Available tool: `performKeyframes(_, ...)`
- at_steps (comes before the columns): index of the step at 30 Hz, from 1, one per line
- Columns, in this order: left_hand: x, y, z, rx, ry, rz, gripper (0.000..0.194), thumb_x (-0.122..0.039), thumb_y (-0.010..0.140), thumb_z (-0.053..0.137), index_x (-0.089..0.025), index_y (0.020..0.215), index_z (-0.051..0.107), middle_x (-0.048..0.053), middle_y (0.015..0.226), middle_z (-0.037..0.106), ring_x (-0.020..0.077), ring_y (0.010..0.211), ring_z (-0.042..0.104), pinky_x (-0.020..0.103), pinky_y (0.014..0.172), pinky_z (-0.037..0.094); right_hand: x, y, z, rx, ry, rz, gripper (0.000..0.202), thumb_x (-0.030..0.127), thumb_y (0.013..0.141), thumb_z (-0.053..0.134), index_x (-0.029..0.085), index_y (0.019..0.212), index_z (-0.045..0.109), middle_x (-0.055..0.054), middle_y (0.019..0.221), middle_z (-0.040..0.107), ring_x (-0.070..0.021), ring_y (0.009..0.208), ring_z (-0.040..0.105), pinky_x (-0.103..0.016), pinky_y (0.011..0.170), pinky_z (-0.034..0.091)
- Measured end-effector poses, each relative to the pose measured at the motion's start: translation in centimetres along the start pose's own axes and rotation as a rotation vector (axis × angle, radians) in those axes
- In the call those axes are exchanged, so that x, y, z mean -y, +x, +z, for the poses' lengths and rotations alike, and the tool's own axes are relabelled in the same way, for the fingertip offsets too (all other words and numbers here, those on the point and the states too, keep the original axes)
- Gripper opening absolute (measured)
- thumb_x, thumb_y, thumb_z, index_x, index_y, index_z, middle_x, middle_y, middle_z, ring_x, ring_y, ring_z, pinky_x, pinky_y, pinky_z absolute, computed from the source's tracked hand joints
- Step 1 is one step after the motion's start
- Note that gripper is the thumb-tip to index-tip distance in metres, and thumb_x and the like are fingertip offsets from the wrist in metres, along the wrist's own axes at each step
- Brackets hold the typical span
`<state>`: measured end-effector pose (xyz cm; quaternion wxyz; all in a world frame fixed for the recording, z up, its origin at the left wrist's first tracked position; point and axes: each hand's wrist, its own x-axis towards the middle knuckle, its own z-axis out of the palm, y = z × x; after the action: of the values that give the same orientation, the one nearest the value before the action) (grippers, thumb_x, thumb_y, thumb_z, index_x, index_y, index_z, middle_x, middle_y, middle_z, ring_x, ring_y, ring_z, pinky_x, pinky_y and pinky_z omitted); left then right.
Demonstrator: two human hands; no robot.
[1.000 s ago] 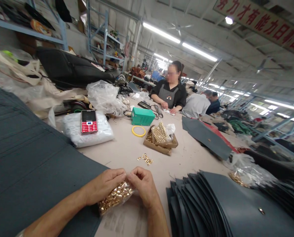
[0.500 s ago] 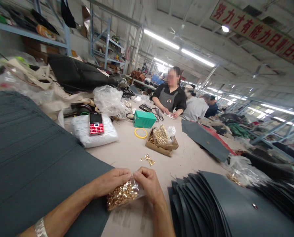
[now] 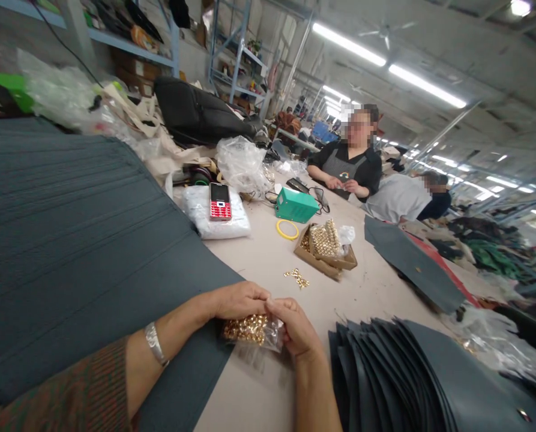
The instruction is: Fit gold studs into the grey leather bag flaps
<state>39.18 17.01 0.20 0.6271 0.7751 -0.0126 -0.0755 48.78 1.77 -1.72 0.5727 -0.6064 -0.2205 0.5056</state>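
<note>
Still keeping the clear bag (image 3: 252, 331) of gold-coloured pieces between both hands, but flatter to the eye than half a second ago, with more of it hidden beneath the left hand (image 3: 243, 300). Closing the small gap at the bag's top edge too, thumbs now appearing to touch there. Pinching the plastic near the top corner in the grip of the right hand (image 3: 297, 324); curling the left grip over the top edge, back of the hand upward.

Holding the bag beside the dark sheet (image 3: 92, 240), partly over the bare surface (image 3: 263, 258); cannot tell resting from lifted. Cannot tell open from sealed at the mouth either, with fingers in the way. Judging from this, still working at the bag itself, with nothing seen leaving it. Not touching the loose gold pieces (image 3: 299, 278) or the cardboard box (image 3: 315, 259) beyond the hands, nor the stack of dark panels (image 3: 385, 372) at right.

Turning leftward with the head, and so bringing into sight a patterned sleeve (image 3: 92, 384) and more of the silver cuff (image 3: 154, 343) on the left wrist. Seeing the co-worker (image 3: 346, 168) across the surface with hands now raised nearer the chest, well apart from the bag.
</note>
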Motion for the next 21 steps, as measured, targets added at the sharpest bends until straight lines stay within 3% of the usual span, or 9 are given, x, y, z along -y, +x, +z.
performKeyframes(3,0.0,0.1,0.1,-0.056,0.015,0.019,0.031,-0.042,0.082,0.048,-0.016,0.067,0.057,-0.002,0.063,0.05,0.0119,0.06,0.043,0.019,0.053,0.033,0.3,0.1,0.6,-0.059,0.063,-0.049,0.053,0.056,0.062,0.076,0.017,0.047,0.045,0.009,0.037,0.035,-0.0022,0.033,0.023,-0.017,0.033,0.016)
performKeyframes(7,0.1,0.1,0.0,-0.08,0.028,0.037,0.03,-0.04,0.082,0.047,-0.016,0.065,0.055,-0.003,0.06,0.049,0.0114,0.058,0.043,0.019,0.052,0.033,0.4,-0.1,0.6,0.015,-0.042,0.026,0.061,0.067,0.067,0.067,0.017,0.041,0.043,0.008,0.032,0.031,-0.0028,0.028,0.022,-0.019,0.032,0.011)
performKeyframes(9,0.1,0.1,-0.2,-0.083,0.037,0.049,0.032,-0.041,0.083,0.046,-0.016,0.065,0.054,-0.003,0.06,0.049,0.0112,0.057,0.043,0.019,0.052,0.032,0.2,-0.1,0.5,0.037,-0.063,0.04,0.062,0.068,0.07,0.063,0.017,0.04,0.046,0.005,0.03,0.035,-0.0046,0.027,0.027,-0.019,0.031,0.014)
performKeyframes(13,0.3,0.2,-0.4,-0.095,0.071,0.067,0.031,-0.039,0.083,0.047,-0.016,0.064,0.054,-0.003,0.059,0.049,0.0113,0.057,0.042,0.02,0.052,0.032,-0.2,0.4,0.6,-0.071,0.091,-0.027,0.048,0.054,0.067,0.075,0.015,0.049,0.053,0.006,0.038,0.042,-0.0042,0.033,0.028,-0.018,0.035,0.02)
performKeyframes(16,0.3,0.3,-0.3,-0.109,0.079,0.063,0.03,-0.037,0.083,0.046,-0.015,0.066,0.057,-0.002,0.06,0.052,0.0119,0.059,0.044,0.02,0.054,0.033,-0.3,0.8,1.1,-0.12,0.195,-0.074,0.04,0.046,0.065,0.079,0.013,0.055,0.057,0.003,0.046,0.05,-0.0059,0.04,0.038,-0.018,0.041,0.03)
performKeyframes(21,0.3,0.2,-0.2,-0.106,0.059,0.071,0.026,-0.032,0.082,0.046,-0.015,0.074,0.064,-0.001,0.067,0.061,0.0132,0.065,0.051,0.02,0.058,0.038,-0.1,0.5,1.2,-0.092,0.081,-0.012,0.048,0.057,0.07,0.071,0.013,0.057,0.06,0.003,0.041,0.047,-0.0069,0.034,0.037,-0.019,0.035,0.031)
